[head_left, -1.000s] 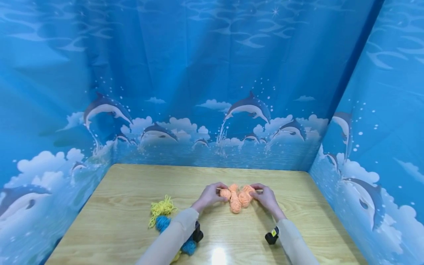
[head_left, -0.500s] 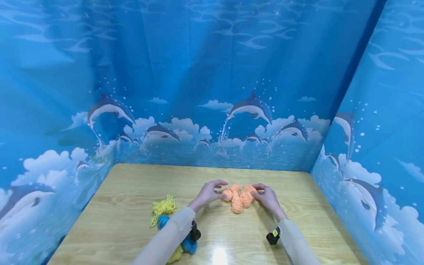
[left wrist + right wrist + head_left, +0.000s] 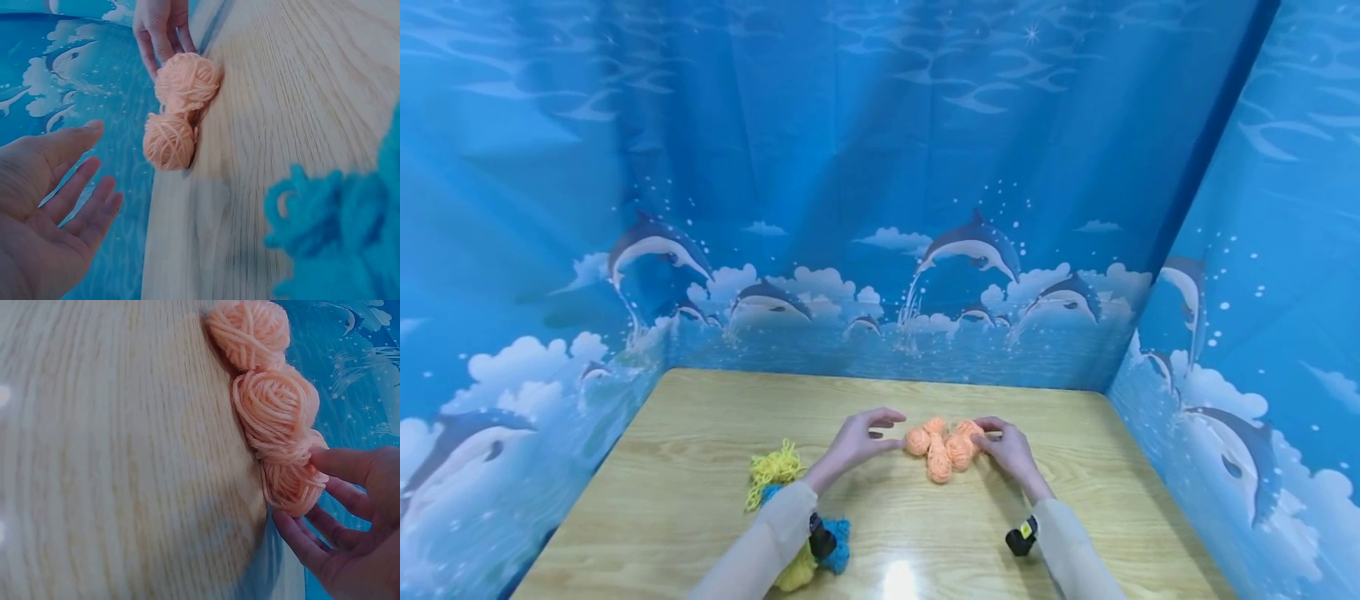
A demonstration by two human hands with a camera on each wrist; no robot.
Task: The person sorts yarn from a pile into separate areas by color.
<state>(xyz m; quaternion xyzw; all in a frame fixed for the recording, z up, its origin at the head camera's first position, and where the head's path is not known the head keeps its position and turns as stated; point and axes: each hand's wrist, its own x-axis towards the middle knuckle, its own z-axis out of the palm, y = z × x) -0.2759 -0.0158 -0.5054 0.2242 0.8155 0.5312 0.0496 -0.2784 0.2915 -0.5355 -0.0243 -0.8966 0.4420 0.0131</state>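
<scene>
Peach yarn skeins [image 3: 938,462], twisted at the waist into rounded lobes, lie bunched together towards the back of the table. My right hand [image 3: 1009,448] holds the right end of the bunch. In the right wrist view its thumb lies on the upper side of the end lobe [image 3: 294,484], and a fingertip meets the lower end. To the left of the yarn, my left hand [image 3: 853,442] is held with thumb and fingers apart and nothing between them. The left wrist view shows a gap between this hand and the nearest peach yarn ball [image 3: 170,142].
Blue yarn [image 3: 837,546] lies by the left forearm, partly hidden under it. Beyond it is a loose yellow yarn heap [image 3: 775,467], and another yellow skein [image 3: 797,571] sits nearer the front. A dolphin-print curtain [image 3: 865,350] borders the wooden table [image 3: 700,433].
My left hand has let go of the left end of the peach yarn and drawn back to the left, its fingers spreading. The right hand stays at the right end.
</scene>
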